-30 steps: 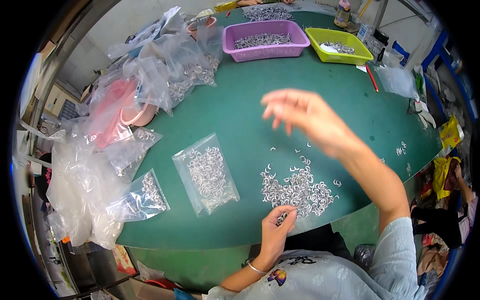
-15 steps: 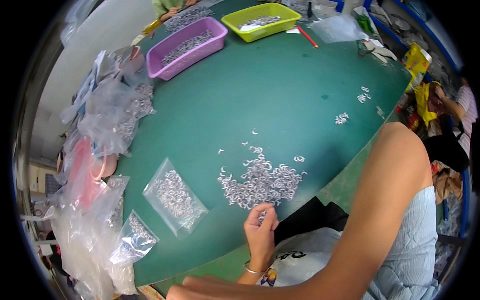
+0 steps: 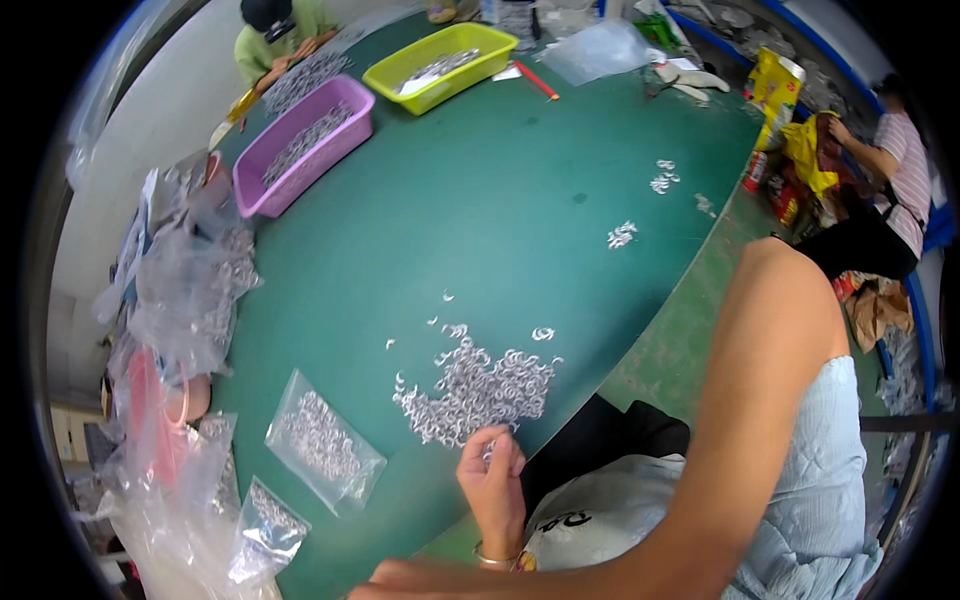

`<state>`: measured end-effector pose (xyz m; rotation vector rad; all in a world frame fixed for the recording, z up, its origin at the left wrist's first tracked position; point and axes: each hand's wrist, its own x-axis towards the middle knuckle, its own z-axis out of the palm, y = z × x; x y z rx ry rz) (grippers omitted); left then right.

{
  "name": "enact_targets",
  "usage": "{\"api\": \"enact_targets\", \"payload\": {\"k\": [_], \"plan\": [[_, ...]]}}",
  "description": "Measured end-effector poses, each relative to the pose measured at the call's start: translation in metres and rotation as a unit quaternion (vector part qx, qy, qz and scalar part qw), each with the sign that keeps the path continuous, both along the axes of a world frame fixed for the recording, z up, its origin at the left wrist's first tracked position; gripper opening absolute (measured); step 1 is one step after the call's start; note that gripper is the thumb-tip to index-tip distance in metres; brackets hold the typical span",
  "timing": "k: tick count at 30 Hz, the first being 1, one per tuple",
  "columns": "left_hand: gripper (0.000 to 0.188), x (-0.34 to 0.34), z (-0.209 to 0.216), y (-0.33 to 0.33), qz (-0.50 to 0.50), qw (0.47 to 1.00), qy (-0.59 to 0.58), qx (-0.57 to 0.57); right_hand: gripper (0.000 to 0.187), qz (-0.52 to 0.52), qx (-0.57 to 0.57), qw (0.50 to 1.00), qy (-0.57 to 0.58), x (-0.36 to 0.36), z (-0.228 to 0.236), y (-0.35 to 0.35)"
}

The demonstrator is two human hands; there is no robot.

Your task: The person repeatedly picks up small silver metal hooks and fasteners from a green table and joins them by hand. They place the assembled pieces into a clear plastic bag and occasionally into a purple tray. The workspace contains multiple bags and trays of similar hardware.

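Observation:
My left hand (image 3: 492, 482), with a bangle at its wrist, is closed at the near edge of a pile of small silver C-shaped pieces (image 3: 485, 390). A few of these pieces show between its curled fingers and thumb. My right arm bends across the lower right, elbow raised. The right hand (image 3: 395, 578) sits at the lower edge, blurred and partly cut off, its fingers hidden. Left of the pile lies a clear plastic bag (image 3: 325, 445) filled with similar pieces. A smaller clear bag (image 3: 268, 535) with pieces lies nearer me.
On the green table (image 3: 480, 210) stand a purple basket (image 3: 318, 160) and a yellow-green basket (image 3: 445, 85), both holding metal pieces. A red pen (image 3: 538, 82) lies beyond. Plastic bags (image 3: 185, 290) crowd the left edge. Two other people sit at the far left and far right.
The view has turned, so the table and its contents appear shifted left, the near ones also lower. My left hand stays closed by the pile; the right hand stays low at the frame's edge.

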<state>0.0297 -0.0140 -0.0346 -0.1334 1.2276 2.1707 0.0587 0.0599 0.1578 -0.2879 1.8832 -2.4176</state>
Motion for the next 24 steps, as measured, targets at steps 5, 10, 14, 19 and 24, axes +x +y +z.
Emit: {"api": "enact_targets", "payload": {"k": [5, 10, 14, 19, 24], "plan": [[0.009, 0.002, -0.003, -0.002, 0.01, 1.0, 0.0, 0.005, 0.022, 0.192, -0.148, 0.969, -0.042, -0.016, -0.004, 0.029], [0.006, 0.001, -0.005, -0.003, 0.0, 1.0, -0.005, -0.014, 0.02, 0.129, -0.104, 0.985, -0.038, -0.015, -0.005, 0.024], [0.006, 0.003, -0.002, 0.003, 0.001, 1.0, -0.003, -0.013, 0.019, 0.07, -0.09, 0.993, -0.015, -0.003, -0.002, 0.028], [0.008, 0.001, -0.003, 0.002, 0.0, 1.0, -0.008, -0.01, 0.018, 0.033, -0.095, 0.995, 0.024, -0.001, -0.005, 0.029], [0.007, 0.011, -0.009, -0.012, 0.011, 0.951, 0.178, -0.252, 0.012, -0.002, 0.216, 0.966, 0.14, -0.03, -0.072, 0.07]]}}
